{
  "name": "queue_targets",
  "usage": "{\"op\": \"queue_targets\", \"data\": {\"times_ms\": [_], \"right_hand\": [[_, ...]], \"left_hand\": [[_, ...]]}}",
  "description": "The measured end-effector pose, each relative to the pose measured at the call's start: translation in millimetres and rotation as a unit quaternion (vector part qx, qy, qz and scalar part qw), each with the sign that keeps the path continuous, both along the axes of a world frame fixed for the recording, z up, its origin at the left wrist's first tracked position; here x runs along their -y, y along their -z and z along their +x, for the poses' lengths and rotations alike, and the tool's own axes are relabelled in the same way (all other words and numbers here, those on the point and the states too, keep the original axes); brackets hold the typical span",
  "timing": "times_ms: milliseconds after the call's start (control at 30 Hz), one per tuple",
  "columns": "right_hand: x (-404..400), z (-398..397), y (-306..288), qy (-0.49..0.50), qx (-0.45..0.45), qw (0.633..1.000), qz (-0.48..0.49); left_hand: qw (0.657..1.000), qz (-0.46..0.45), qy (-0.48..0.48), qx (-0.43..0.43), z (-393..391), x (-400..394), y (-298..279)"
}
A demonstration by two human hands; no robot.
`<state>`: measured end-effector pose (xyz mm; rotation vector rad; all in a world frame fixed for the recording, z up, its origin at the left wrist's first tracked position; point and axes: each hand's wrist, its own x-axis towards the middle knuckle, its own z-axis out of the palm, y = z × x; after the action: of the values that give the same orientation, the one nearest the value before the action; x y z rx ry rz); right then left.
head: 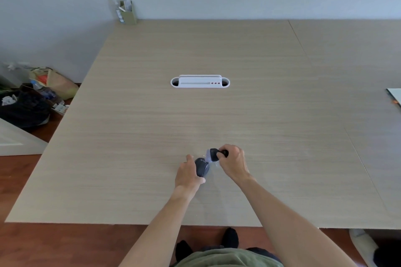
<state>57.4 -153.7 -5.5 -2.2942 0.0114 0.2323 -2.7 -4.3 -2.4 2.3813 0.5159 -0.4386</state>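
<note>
A dark rounded container (201,167) with small white lettering lies low over the wooden table (152,115), and my left hand (187,174) grips it from the left. My right hand (232,163) holds a dark cap-like piece (216,155) with a pale translucent part on its left side, just above and right of the container. The two pieces sit close together; I cannot tell whether they touch. Part of each piece is hidden by my fingers.
A white cable-port insert (200,82) is set into the table's middle. A small cardboard box (128,12) of items stands at the far left corner. Bags and clutter (36,95) lie on the floor to the left. A white sheet (395,95) lies at the right edge.
</note>
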Motion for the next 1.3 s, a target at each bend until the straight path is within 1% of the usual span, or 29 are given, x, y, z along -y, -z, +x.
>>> {"op": "queue_targets", "data": {"times_ms": [67,133,167,233,267,333,400,467,533,600,633,667,733,800,833,867,967,1000,1067,1100,1133,1167,1200,1300], "right_hand": [[-4.6,-2.1,-5.0,-0.034,-0.023,0.998,0.038],[-9.1,-5.3,-6.9,-0.082,-0.054,0.995,0.026],[-10.2,-5.6,-4.9,-0.086,-0.051,0.995,0.009],[-10.8,-4.4,-0.9,-0.049,-0.022,0.998,-0.035],[-11.8,-3.8,-1.3,-0.023,-0.003,0.999,-0.047],[-15.3,-2.7,-5.2,-0.011,0.007,1.0,-0.02],[-20.4,-2.5,-9.5,-0.068,-0.042,0.997,0.019],[-25.0,-5.1,-10.1,-0.129,-0.09,0.988,0.008],[-26.9,-6.3,-6.6,-0.109,-0.067,0.991,-0.031],[-28.0,-6.0,-7.4,-0.058,-0.01,0.995,-0.081],[-29.3,-5.5,-9.9,-0.049,0.011,0.995,-0.086],[-30.2,-4.3,-11.5,-0.056,0.014,0.996,-0.069],[-31.9,-2.4,-13.1,-0.101,-0.029,0.994,-0.015],[-32.3,-3.4,-13.4,-0.152,-0.087,0.985,-0.011],[-31.6,-3.7,-11.5,-0.15,-0.093,0.984,-0.024],[-29.9,-3.8,-9.4,-0.126,-0.082,0.988,-0.036],[-22.7,-5.3,-7.7,-0.023,-0.001,0.995,-0.094],[-19.6,-5.5,-9.2,-0.009,0.014,0.996,-0.087],[-14.9,-4.2,-10.2,-0.017,-0.006,1.0,-0.022],[-13.4,-4.9,-11.8,-0.04,-0.032,0.999,0.004],[-11.7,-6.6,-12.5,-0.069,-0.064,0.995,0.021],[-9.6,-8.5,-11.4,-0.091,-0.083,0.992,0.017],[-7.3,-10.6,-8.8,-0.094,-0.086,0.992,-0.006],[-1.4,-16.9,-4.0,-0.027,-0.025,0.994,-0.1]], "left_hand": [[1.0,0.003,0.003,-0.003,0.6,0.3,1.1],[1.0,0.015,0.004,-0.004,0.1,0.4,1.1],[1.0,0.023,0.005,-0.004,-0.5,0.2,0.7],[0.999,0.033,0.001,0.0,-2.8,-0.4,-0.3],[1.0,0.024,-0.008,0.006,-4.3,-0.3,0.3],[0.999,-0.006,-0.033,0.025,-8.2,-0.2,4.1],[0.998,-0.013,-0.05,0.041,-13.0,0.7,7.3],[0.996,-0.021,-0.057,0.06,-16.9,1.2,9.1],[0.996,-0.028,-0.056,0.069,-17.7,0.6,8.4],[0.996,-0.034,-0.057,0.065,-16.4,-0.6,5.6],[0.996,-0.035,-0.058,0.063,-15.7,-1.4,4.7],[0.996,-0.036,-0.058,0.062,-14.9,-1.6,4.5],[0.996,-0.036,-0.052,0.066,-14.8,-1.3,5.1],[0.996,-0.037,-0.047,0.069,-15.8,-1.0,5.6],[0.996,-0.038,-0.048,0.068,-16.1,-1.1,5.8],[0.996,-0.039,-0.047,0.067,-16.1,-1.5,6.0],[0.996,-0.038,-0.048,0.059,-15.9,-3.4,6.4],[0.997,-0.038,-0.047,0.056,-15.3,-3.2,6.6],[0.997,-0.04,-0.047,0.053,-14.4,-3.3,7.8],[0.997,-0.039,-0.044,0.053,-14.0,-3.0,8.3],[0.997,-0.035,-0.039,0.054,-13.7,-2.8,8.5],[0.998,-0.03,-0.032,0.055,-13.5,-2.8,8.8],[0.998,-0.023,-0.022,0.055,-13.6,-2.9,9.3],[0.998,0.018,0.025,0.055,-16.2,-1.6,9.8]]}}
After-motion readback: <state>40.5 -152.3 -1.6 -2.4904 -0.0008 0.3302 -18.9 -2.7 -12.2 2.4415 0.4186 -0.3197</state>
